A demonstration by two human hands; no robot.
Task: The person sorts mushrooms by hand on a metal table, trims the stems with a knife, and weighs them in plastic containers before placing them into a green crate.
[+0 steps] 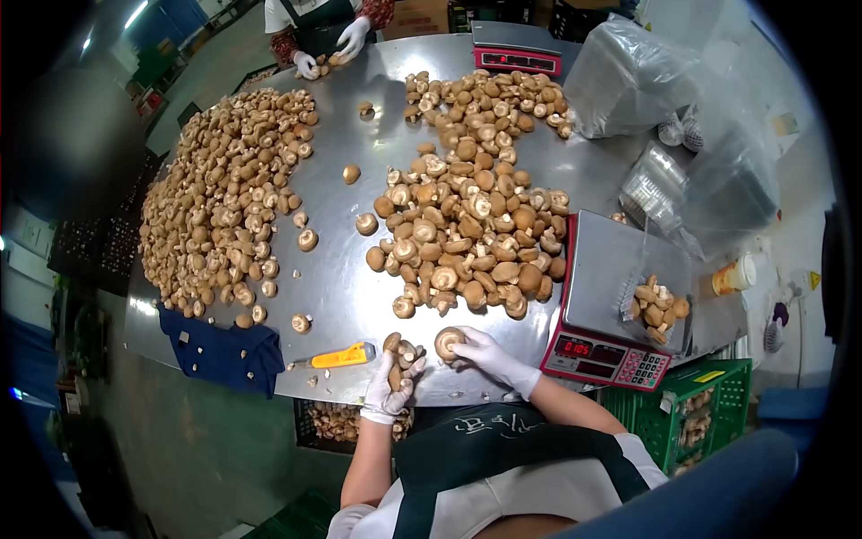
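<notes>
My left hand (pixel 388 388), in a white glove, is closed around several shiitake mushrooms (pixel 406 356) near the table's front edge. In my gloved right hand (pixel 485 355) I grip one larger shiitake mushroom (pixel 448 342), its pale underside showing. The two hands are a short way apart. Just left of my left hand lies a yellow utility knife (pixel 343 356). Beyond my hands spreads a heap of mushrooms (pixel 471 234), and a bigger pile (pixel 224 198) covers the table's left side.
A red-framed scale (pixel 597 296) at right bears a clear tray of mushrooms (pixel 655 307). Plastic bags (pixel 628 76) and clear trays (pixel 655 184) stand behind it. A co-worker's gloved hands (pixel 332 54) handle mushrooms at the far side. A blue cloth (pixel 224 352) hangs over the left edge.
</notes>
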